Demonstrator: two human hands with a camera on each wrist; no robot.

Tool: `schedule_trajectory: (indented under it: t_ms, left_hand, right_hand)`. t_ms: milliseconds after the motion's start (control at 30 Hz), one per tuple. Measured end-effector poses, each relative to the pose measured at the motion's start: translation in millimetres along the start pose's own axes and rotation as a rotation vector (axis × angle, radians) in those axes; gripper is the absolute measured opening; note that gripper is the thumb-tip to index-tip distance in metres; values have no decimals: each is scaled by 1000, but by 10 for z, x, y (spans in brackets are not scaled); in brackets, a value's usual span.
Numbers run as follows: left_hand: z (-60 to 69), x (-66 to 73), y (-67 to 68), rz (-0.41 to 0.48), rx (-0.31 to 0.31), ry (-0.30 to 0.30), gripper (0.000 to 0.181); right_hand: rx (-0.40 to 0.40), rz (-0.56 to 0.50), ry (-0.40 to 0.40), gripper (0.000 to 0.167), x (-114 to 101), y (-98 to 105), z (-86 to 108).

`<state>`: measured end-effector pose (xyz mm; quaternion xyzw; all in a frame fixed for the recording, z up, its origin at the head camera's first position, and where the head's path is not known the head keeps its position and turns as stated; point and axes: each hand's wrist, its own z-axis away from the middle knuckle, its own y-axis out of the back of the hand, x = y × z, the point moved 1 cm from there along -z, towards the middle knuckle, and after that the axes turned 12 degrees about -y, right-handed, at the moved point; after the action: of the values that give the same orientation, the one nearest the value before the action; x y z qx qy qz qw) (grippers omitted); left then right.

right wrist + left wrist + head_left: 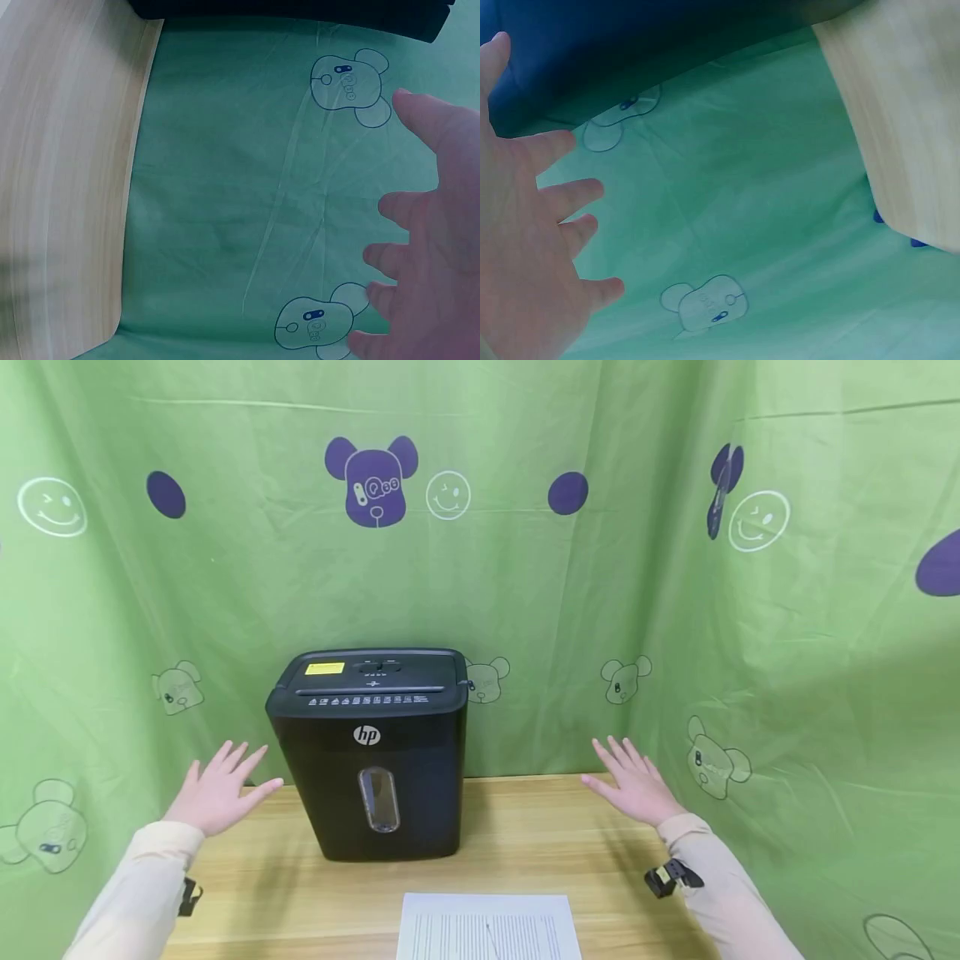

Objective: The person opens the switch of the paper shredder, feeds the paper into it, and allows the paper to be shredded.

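Note:
In the head view my left hand is held up with its fingers spread, just left of a black HP paper shredder and apart from it. My right hand, also spread and holding nothing, hovers over the right side of the table. The shredder stands upright, with a feed slot on top, a yellow label and a small clear window in its front. Printed paper lies at the near edge of the view, partly cut off, with a thin dark mark on it. Each wrist view shows that hand's fingers extended.
A light wooden table bears the shredder and the paper. Green curtain with bear and smiley prints hangs behind and along both sides. Small black wrist devices, one of them on the right sleeve, sit on the forearms.

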<state>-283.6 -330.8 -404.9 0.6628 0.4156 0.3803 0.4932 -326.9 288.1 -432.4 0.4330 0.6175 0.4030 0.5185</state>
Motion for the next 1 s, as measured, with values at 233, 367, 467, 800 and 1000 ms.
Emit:
schedule_trajectory:
  t_ms: [233,367,467,800,1000]
  left_hand:
    - [-28,53,201,-37,14,-30,75]
    - [-61,70,360,-67,29,-49,70]
    - [-98,77,494,-69,39,-51,67]
    - [-275,127,895,-57,91,-69,62]
    - [-467,241,1135,5,69,-49,71]
  right_hand:
    - [-30,-79,-1,77,-32,43,-35]
    - [-12,-121,8,72,-114,66,-76]
    - [8,-146,23,69,-204,85,-116]
    - [45,-212,75,65,-611,109,-249]
    - [66,-261,113,62,-910,105,-346]
